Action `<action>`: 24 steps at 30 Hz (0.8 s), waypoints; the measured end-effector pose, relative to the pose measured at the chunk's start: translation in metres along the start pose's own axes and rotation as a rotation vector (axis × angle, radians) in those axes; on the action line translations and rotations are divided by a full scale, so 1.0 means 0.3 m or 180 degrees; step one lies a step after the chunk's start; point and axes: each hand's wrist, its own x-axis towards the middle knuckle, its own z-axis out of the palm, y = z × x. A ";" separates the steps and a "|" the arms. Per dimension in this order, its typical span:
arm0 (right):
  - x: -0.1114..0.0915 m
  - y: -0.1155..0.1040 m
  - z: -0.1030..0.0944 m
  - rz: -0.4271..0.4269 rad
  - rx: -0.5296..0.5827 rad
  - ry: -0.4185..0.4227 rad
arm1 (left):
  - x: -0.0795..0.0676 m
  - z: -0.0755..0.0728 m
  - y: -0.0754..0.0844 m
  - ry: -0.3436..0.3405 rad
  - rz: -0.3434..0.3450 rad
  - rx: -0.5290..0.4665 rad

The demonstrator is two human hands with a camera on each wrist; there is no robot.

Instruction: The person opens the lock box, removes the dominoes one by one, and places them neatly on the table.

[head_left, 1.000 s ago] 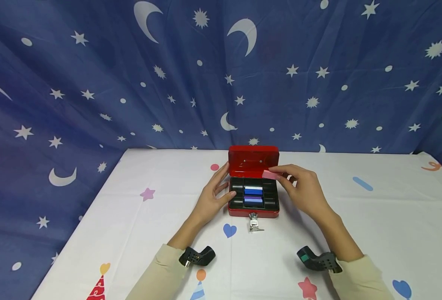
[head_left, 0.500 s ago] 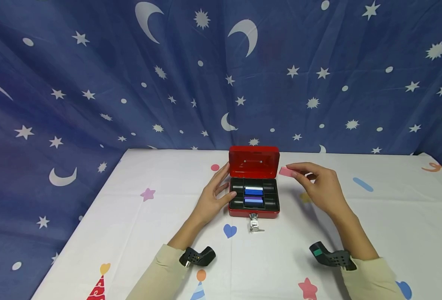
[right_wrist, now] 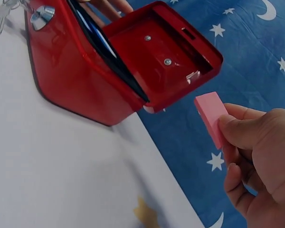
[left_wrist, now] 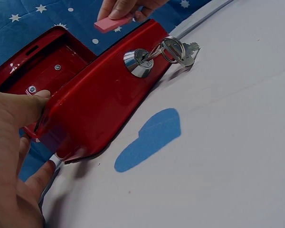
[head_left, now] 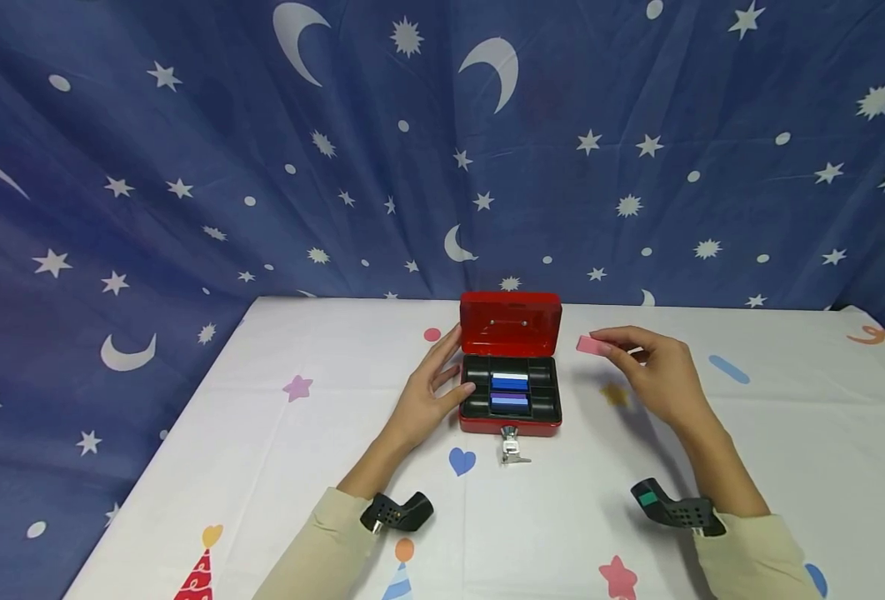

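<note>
The right hand [head_left: 658, 367] pinches the pink block [right_wrist: 209, 113] only by its end, risking slip; the spread left hand [head_left: 422, 400] touches the red box [left_wrist: 102, 97].

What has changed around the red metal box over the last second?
The right hand, pinching the pink rectangular block, carried it rightward from in front of the open red lid to past the right side of the red metal box. Nothing was grasped or released. The left hand still touches the box's left side; lid, silver keys and bluish pieces stayed put.

One box [left_wrist: 92, 97] — one pink block [right_wrist: 211, 112]
</note>
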 end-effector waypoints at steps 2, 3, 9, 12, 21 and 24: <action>-0.001 0.011 0.004 0.0110 -0.0030 -0.0033 | 0.000 0.000 0.000 -0.0003 -0.0011 -0.0010; -0.002 0.018 0.007 0.0170 -0.0056 -0.0048 | 0.001 0.000 0.000 0.0000 -0.0018 -0.0015; -0.010 0.056 0.025 0.0380 -0.0055 -0.0233 | 0.001 0.001 0.001 0.0014 -0.0035 0.0004; -0.015 0.065 0.033 0.0412 -0.0080 -0.0328 | 0.002 0.002 0.002 0.0021 -0.0031 -0.0002; -0.029 0.101 0.054 0.0438 -0.0170 -0.0461 | 0.001 0.001 0.002 0.0010 -0.0016 -0.0013; -0.032 0.112 0.061 0.0443 -0.0188 -0.0490 | 0.000 0.001 0.001 0.0007 -0.0006 0.0008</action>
